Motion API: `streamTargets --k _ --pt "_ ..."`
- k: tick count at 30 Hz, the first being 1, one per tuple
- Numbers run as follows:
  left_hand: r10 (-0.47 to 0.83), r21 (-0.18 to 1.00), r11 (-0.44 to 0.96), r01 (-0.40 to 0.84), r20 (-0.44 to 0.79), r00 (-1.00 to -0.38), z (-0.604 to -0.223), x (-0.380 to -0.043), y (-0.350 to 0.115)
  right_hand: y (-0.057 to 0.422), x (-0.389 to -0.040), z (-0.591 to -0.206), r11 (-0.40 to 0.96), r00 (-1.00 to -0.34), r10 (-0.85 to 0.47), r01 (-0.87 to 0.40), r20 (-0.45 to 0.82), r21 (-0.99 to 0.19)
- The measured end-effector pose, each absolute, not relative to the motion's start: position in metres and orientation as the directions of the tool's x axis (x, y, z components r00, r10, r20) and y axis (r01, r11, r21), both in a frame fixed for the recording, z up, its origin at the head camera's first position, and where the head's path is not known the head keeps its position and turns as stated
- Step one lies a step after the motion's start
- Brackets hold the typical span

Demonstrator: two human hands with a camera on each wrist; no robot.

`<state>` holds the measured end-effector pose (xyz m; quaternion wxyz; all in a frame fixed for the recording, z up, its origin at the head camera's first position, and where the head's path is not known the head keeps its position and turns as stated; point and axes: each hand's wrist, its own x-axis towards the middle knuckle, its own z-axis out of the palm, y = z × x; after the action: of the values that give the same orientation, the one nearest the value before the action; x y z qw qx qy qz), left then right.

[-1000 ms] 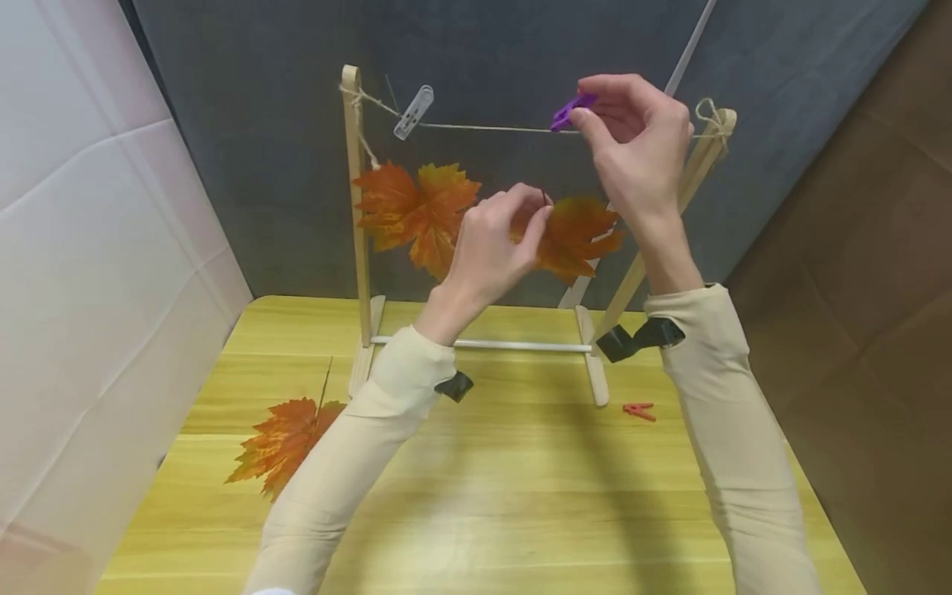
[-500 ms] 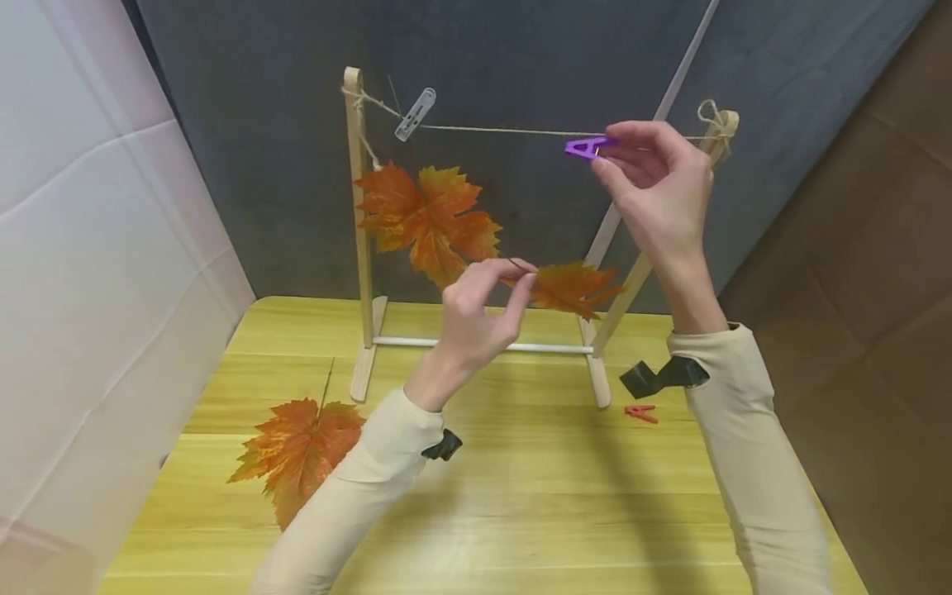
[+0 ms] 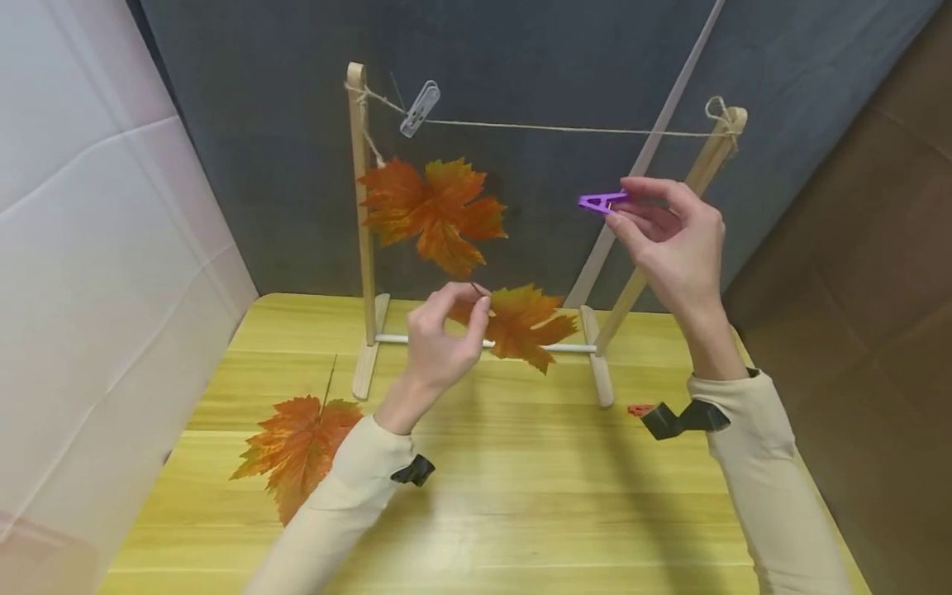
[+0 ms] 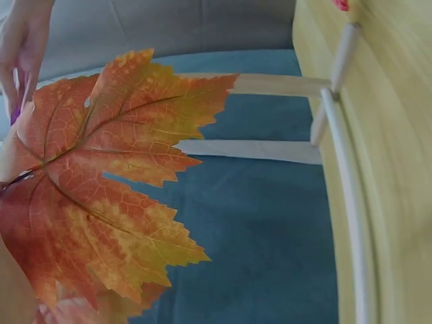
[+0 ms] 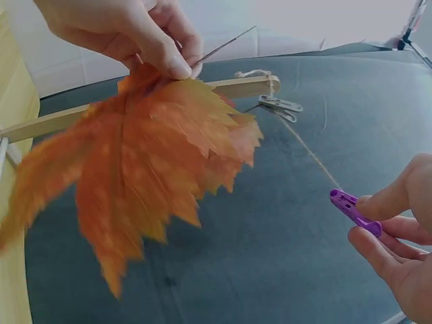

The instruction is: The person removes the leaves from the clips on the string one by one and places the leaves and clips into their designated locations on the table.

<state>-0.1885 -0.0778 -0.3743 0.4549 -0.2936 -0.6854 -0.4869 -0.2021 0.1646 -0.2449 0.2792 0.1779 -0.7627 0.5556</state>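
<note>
- Two pinches, fingertips drawn together: I see the left hand (image 3: 446, 337) holding a leaf (image 3: 526, 324) by its stem, the right hand (image 3: 683, 248) a purple clip (image 3: 597, 202).
- Both have just dropped away from the string (image 3: 550, 126); this leaf is now well below it, so I judge it unfastened.
- Further out, a pale clip (image 3: 421, 109) grips the string above a hanging leaf (image 3: 439, 216).
- On the table (image 3: 535, 504) lie a third leaf (image 3: 296, 446) and red clip (image 3: 636, 410).
</note>
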Motion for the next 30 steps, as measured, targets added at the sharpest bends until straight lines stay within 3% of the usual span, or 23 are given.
streamTargets --k 8,16,25,30 --pt "-0.006 0.468 0.382 0.797 0.863 -0.504 -0.389 -0.185 -0.103 0.181 -0.194 -0.275 0.375 -0.783 0.004 -0.576 0.622 -0.727" --pt "0.029 0.568 0.466 0.679 0.757 -0.653 -0.405 -0.175 -0.122 0.201 -0.187 -0.305 0.317 -0.821 0.032 -0.533 0.571 -0.784" --pt "0.020 0.714 0.576 0.398 0.474 -0.880 -0.423 -0.167 -0.131 0.226 -0.175 -0.344 0.256 -0.881 0.016 -0.454 0.473 -0.854" --pt "-0.014 0.733 0.633 0.249 0.332 -0.943 -0.434 -0.169 -0.135 0.237 -0.170 -0.362 0.290 -0.908 -0.007 -0.404 0.420 -0.868"
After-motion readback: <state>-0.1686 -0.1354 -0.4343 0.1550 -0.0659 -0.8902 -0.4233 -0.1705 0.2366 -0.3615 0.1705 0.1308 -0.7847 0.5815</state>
